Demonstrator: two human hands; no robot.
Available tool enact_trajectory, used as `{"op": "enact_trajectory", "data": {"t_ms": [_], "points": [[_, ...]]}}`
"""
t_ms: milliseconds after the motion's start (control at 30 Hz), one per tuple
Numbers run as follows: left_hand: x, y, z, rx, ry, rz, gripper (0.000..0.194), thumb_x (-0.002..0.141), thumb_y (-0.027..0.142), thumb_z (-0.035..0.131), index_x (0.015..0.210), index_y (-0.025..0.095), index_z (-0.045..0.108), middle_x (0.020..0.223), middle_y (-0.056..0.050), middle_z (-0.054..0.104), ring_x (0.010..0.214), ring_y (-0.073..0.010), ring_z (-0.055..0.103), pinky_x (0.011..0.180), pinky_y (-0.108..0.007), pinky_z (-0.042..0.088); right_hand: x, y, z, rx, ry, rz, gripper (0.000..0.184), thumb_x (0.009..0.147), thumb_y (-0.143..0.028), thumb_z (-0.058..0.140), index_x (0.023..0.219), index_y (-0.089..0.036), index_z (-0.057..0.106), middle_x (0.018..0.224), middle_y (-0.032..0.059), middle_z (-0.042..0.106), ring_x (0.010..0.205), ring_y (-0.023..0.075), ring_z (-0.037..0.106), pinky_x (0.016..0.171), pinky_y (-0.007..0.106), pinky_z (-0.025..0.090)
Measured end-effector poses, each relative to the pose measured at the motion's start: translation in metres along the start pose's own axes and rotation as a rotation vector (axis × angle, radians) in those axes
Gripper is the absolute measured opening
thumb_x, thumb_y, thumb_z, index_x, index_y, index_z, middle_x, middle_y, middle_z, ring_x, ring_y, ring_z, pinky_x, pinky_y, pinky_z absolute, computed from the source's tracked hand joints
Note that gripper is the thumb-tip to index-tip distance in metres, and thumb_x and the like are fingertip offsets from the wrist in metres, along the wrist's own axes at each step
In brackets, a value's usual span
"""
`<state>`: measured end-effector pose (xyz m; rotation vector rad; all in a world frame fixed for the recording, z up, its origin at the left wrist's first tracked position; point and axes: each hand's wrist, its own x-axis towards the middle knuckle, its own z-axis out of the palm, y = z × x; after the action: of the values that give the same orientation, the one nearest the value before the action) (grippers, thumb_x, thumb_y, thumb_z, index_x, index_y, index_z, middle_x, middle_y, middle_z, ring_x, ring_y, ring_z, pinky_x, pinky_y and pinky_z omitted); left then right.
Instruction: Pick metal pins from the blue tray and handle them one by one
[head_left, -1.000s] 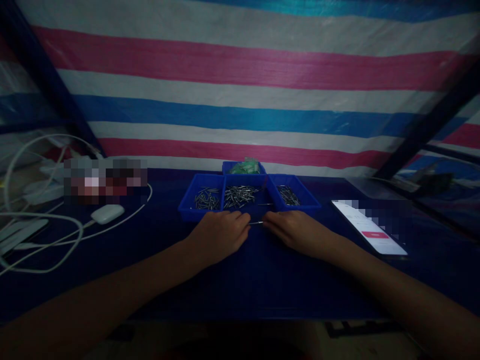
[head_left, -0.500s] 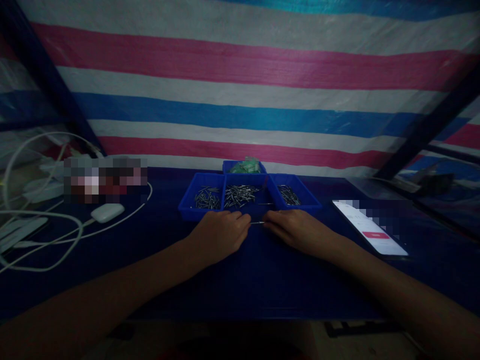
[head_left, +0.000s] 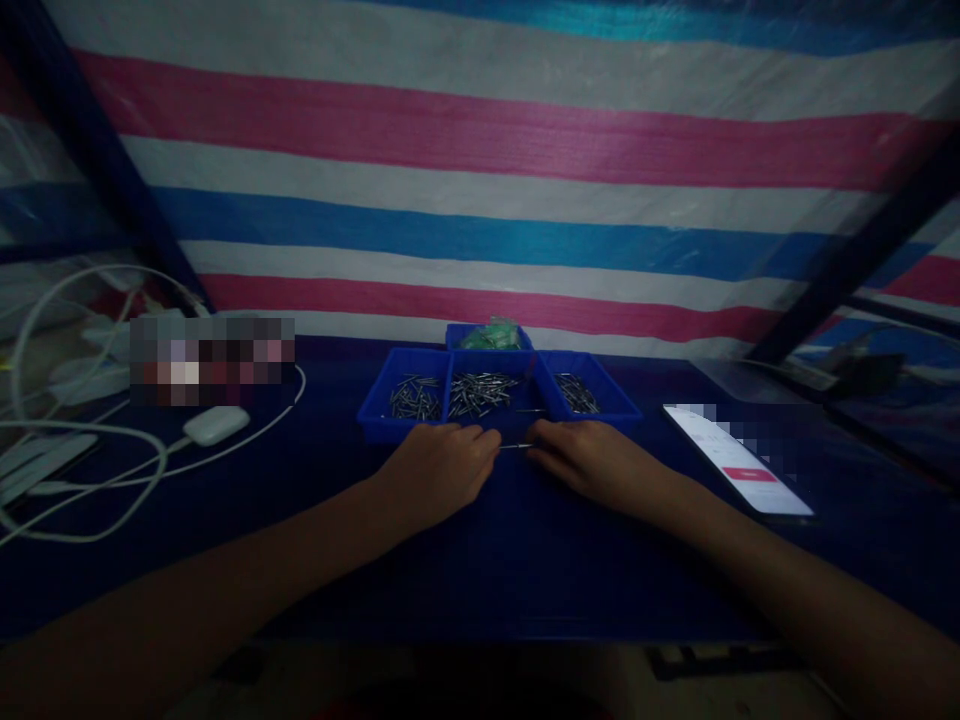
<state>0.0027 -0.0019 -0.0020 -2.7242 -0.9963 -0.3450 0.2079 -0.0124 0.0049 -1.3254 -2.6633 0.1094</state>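
Note:
In the middle of the head view, a thin metal pin [head_left: 515,446] spans the gap between my two hands, lying level above the blue table. My left hand [head_left: 448,466] is closed on its left end, with the fingertips hidden behind the knuckles. At the other end, the fingers of my right hand [head_left: 581,452] pinch it. Just beyond them stand the left blue bin [head_left: 373,402], the middle blue bin [head_left: 531,392] and the right blue bin [head_left: 621,400], each with many small metal pins inside. A single pin [head_left: 532,410] lies apart in the middle bin.
Behind these bins a smaller blue bin [head_left: 451,336] holds green plastic bags [head_left: 496,335]. A lit phone [head_left: 739,465] lies at the right. White cables [head_left: 161,465] and a white plug [head_left: 216,426] spread over the left side. Striped sheeting [head_left: 480,215] hangs behind the table [head_left: 517,580].
The view has shifted very slightly. Both hands keep their places and their hold on the pin.

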Motion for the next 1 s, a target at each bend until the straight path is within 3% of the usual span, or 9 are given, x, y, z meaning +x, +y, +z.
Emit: {"op": "enact_trajectory", "data": {"t_ms": [1000], "points": [[-0.0013, -0.0016, 0.0050, -0.013, -0.001, 0.005, 0.021, 0.086, 0.024, 0.034, 0.079, 0.015, 0.052, 0.069, -0.002, 0.058, 0.062, -0.0143, 0.056, 0.051, -0.025, 0.039, 0.0003, -0.0015, -0.0004, 0.031, 0.010, -0.044, 0.021, 0.086, -0.025, 0.036, 0.087, -0.016, 0.055, 0.074, 0.0034, 0.059, 0.063, 0.0114, 0.052, 0.055, 0.025, 0.030]]}}
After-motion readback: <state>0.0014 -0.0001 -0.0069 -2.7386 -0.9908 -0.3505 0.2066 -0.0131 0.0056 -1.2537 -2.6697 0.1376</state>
